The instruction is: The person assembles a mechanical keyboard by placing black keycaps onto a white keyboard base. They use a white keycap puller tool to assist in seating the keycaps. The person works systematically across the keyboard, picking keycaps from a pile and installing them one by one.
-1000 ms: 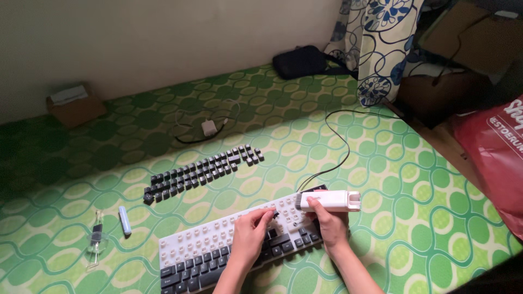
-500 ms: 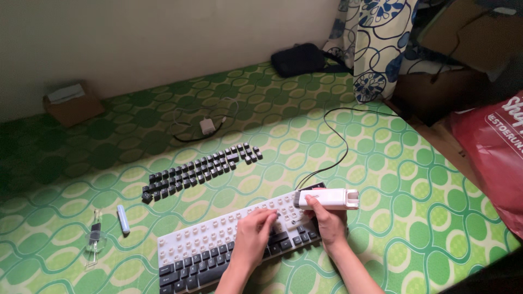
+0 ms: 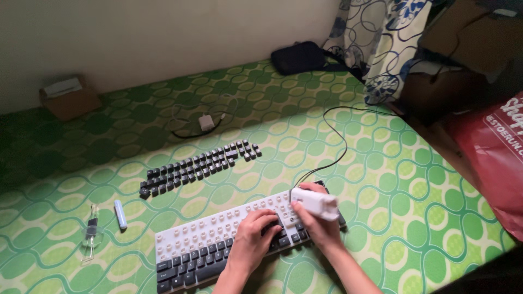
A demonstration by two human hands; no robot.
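A keyboard (image 3: 207, 239) lies on the green patterned floor mat, its upper rows stripped to the white base and its lower rows still carrying dark keycaps. My left hand (image 3: 255, 235) rests on the keys near the middle, fingers curled down on them. My right hand (image 3: 317, 224) grips a white cleaning tool (image 3: 316, 204) and holds it tilted over the keyboard's right end. Several removed dark keycaps (image 3: 199, 166) lie in rows on the mat beyond the keyboard.
A small light-blue stick (image 3: 120, 214) and a clear puller tool (image 3: 90, 233) lie left of the keyboard. The black cable (image 3: 340, 136) runs back from it. A white charger (image 3: 206, 122), a cardboard box (image 3: 69, 99), a black pouch (image 3: 298, 57), a curtain and a red bag (image 3: 498, 152) are around.
My right hand has swung the white tool from lying sideways to pointing down toward the keyboard. My left hand has shifted slightly on the keys.
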